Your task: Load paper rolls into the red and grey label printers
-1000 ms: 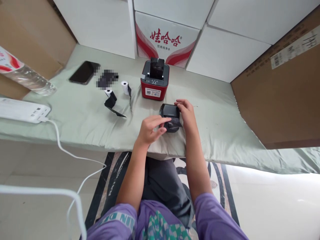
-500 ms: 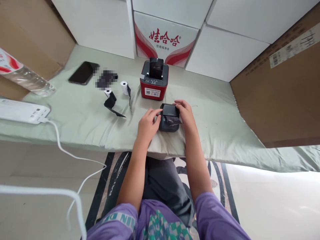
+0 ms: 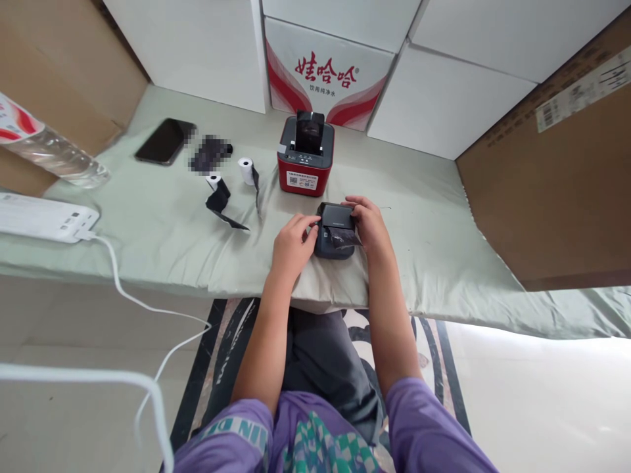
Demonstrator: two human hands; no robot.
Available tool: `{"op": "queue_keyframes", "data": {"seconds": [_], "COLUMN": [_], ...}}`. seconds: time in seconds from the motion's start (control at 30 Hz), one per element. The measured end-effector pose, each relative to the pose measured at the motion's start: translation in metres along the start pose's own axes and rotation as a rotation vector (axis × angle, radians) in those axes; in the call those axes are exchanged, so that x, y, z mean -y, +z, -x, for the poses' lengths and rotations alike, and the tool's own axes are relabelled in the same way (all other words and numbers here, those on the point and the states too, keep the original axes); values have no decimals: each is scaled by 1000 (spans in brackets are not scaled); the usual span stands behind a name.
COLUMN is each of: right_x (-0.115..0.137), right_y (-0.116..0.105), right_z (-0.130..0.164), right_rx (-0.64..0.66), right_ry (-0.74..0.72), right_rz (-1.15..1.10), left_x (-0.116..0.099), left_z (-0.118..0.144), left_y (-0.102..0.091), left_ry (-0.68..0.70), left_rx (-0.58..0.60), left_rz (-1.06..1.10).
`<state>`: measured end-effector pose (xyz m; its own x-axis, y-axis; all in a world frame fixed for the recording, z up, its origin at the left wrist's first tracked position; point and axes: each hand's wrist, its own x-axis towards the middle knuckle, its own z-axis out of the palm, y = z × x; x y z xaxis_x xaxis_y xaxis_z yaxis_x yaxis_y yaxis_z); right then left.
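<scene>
A small dark portable label printer (image 3: 335, 251) lies on the cloth-covered bench, with a strip of black paper (image 3: 344, 238) sticking out across its top. My left hand (image 3: 293, 244) grips its left side, thumb and fingertips at the edge. My right hand (image 3: 369, 225) holds the upper right corner, fingers curled against the casing. Just behind stands a larger red and black printer (image 3: 304, 176) with black paper (image 3: 309, 133) rising from its top. To the left are two small paper rolls, one roll (image 3: 245, 171) upright and another roll (image 3: 217, 194) with its dark strip unrolled.
A phone (image 3: 165, 141) lies at the back left beside a blurred dark patch. A water bottle (image 3: 54, 154) and a white power bank (image 3: 46, 218) with a white cable (image 3: 118, 279) are at far left. Cartons (image 3: 552, 177) stand right, and white boxes (image 3: 325, 72) line the back.
My right hand's fingers have curled in a little more at the printer's upper right corner. The left hand keeps its hold, and the printer stays in place.
</scene>
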<state>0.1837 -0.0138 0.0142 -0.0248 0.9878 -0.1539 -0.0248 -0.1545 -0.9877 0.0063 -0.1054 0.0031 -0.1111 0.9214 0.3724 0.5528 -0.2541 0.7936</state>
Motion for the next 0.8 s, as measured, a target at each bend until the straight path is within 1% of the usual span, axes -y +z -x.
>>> {"op": "queue_keyframes", "data": {"seconds": [0.23, 0.5, 0.8], "right_x": [0, 4, 2], "right_y": [0, 2, 1], "right_z": [0, 4, 1], "right_rx": [27, 14, 32], "right_ry": [-5, 8, -1], "right_rz": [14, -4, 6], "left_x": [5, 4, 6], "left_z": [0, 1, 1], "left_y": [1, 0, 0], "left_ry": [10, 11, 23], "left_rx": [-8, 15, 22], "left_rz": [5, 13, 5]}}
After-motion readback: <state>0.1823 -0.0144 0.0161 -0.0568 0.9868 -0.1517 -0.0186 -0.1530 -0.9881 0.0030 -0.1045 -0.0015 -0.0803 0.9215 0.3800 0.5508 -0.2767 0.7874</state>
